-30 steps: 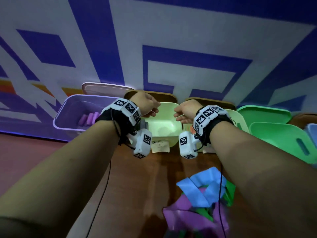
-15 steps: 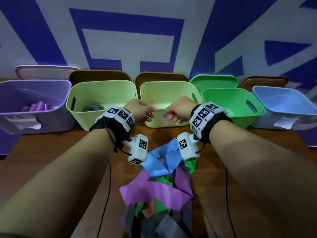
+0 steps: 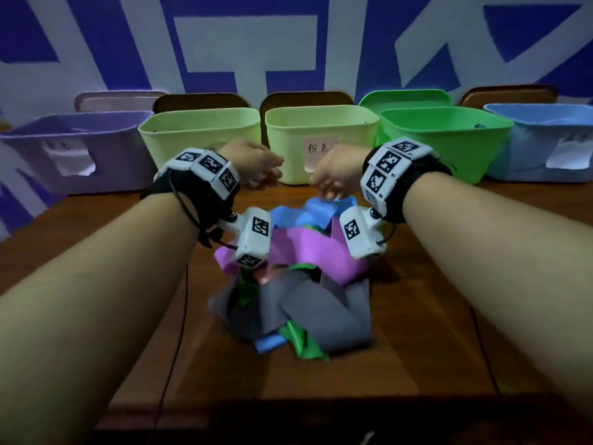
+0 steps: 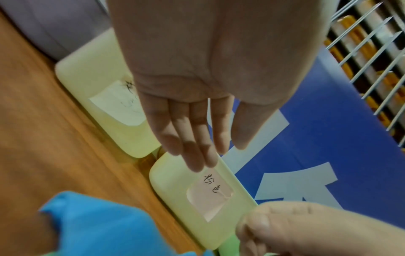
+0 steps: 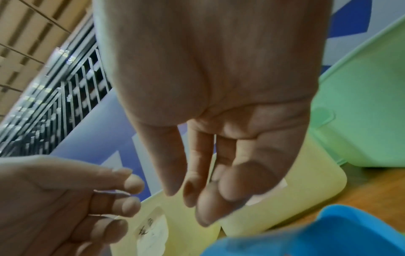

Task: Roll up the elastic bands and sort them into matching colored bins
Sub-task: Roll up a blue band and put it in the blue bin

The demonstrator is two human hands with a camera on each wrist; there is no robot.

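Note:
A tangled pile of elastic bands lies mid-table: a blue band [image 3: 308, 213] on top at the far side, a purple band [image 3: 301, 248] below it, grey bands [image 3: 321, 303] and a green band [image 3: 298, 342] nearer me. My left hand [image 3: 266, 175] hovers over the pile's far edge; in the left wrist view the left hand [image 4: 219, 152] shows straight fingers and holds nothing. My right hand [image 3: 324, 187] hangs just above the blue band [image 5: 328, 230]. Seen from the right wrist, the right hand [image 5: 190, 202] has loosely bent fingers and is empty.
Along the wall stand a purple bin [image 3: 73, 149], two yellow-green bins [image 3: 199, 130] [image 3: 321, 123], the second bearing a pink label [image 3: 321, 149], a green bin [image 3: 446, 133] and a blue bin [image 3: 545, 142]. Bare wooden table [image 3: 433, 316] flanks the pile.
Both hands have drawn back from over the yellow-green bin and dropped to the far edge of the band pile. The fingers have loosened from curled to relaxed.

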